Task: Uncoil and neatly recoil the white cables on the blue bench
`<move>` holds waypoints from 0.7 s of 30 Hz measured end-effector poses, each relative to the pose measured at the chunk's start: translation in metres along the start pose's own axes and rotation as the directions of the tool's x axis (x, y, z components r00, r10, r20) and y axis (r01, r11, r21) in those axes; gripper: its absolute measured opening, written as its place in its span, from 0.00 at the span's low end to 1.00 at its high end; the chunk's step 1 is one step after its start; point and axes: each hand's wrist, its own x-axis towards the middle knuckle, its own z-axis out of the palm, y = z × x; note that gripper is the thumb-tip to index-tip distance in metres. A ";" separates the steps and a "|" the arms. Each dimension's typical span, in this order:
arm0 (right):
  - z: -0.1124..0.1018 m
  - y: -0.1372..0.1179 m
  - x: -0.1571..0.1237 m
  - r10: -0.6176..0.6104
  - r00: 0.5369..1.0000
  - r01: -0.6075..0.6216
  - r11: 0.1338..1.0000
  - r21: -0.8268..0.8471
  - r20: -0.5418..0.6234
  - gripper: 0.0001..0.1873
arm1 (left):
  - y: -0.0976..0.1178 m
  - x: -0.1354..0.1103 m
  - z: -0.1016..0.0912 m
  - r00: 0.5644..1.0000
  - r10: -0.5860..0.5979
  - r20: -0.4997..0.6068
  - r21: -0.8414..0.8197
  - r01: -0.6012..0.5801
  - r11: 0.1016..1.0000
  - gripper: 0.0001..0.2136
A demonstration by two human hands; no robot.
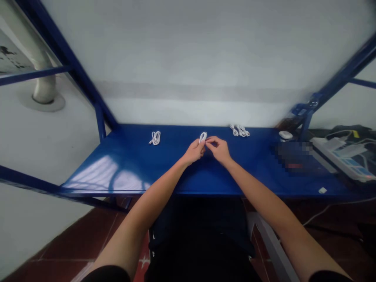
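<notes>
Both my hands meet over the middle of the blue shelf. My left hand is closed around a coiled white cable, whose loop sticks up above the fingers. My right hand pinches the same cable from the right side. A finished white cable bundle lies on the shelf to the left. Several more white cables lie in a loose heap at the back right.
A white mouse-like object and a blurred dark item sit at the right of the shelf. A small white piece lies near the front right edge. Blue frame posts flank the shelf; a power strip lies further right.
</notes>
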 end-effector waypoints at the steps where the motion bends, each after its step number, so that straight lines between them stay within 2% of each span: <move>1: 0.000 0.001 0.001 0.050 0.999 -0.050 0.998 0.045 0.001 0.08 | -0.001 0.000 0.000 1.000 0.010 -0.001 0.011 -0.010 1.000 0.14; 5: 0.001 0.003 0.003 0.209 0.977 -0.213 0.957 0.198 0.043 0.11 | -0.002 -0.001 0.001 0.999 0.032 0.000 0.009 -0.032 0.999 0.15; 10: 0.001 0.005 0.003 0.212 0.973 -0.229 0.933 0.278 0.088 0.12 | 0.000 0.000 -0.001 0.995 0.039 0.088 -0.098 -0.030 0.995 0.15; 13: 0.000 0.005 0.003 0.217 0.968 -0.244 0.928 0.282 0.124 0.12 | -0.004 0.004 -0.004 0.996 0.056 0.071 -0.083 -0.050 0.995 0.15; 15: 0.000 0.003 0.002 0.196 0.974 -0.219 0.943 0.251 0.111 0.12 | -0.008 0.007 -0.007 0.994 0.107 0.035 0.055 -0.109 0.993 0.14; 17: 0.000 -0.001 0.001 0.165 0.984 -0.176 0.965 0.193 0.073 0.11 | -0.012 0.010 -0.010 0.979 0.205 0.006 0.290 -0.198 0.936 0.14; 19: 0.001 -0.004 -0.001 0.161 0.986 -0.164 0.978 0.130 0.032 0.10 | -0.013 0.010 -0.013 0.956 0.293 -0.001 0.535 -0.247 0.808 0.14; 21: 0.003 -0.006 -0.003 0.200 0.980 -0.200 0.975 0.100 0.009 0.10 | -0.012 0.007 -0.014 0.954 0.299 -0.008 0.720 -0.202 0.664 0.12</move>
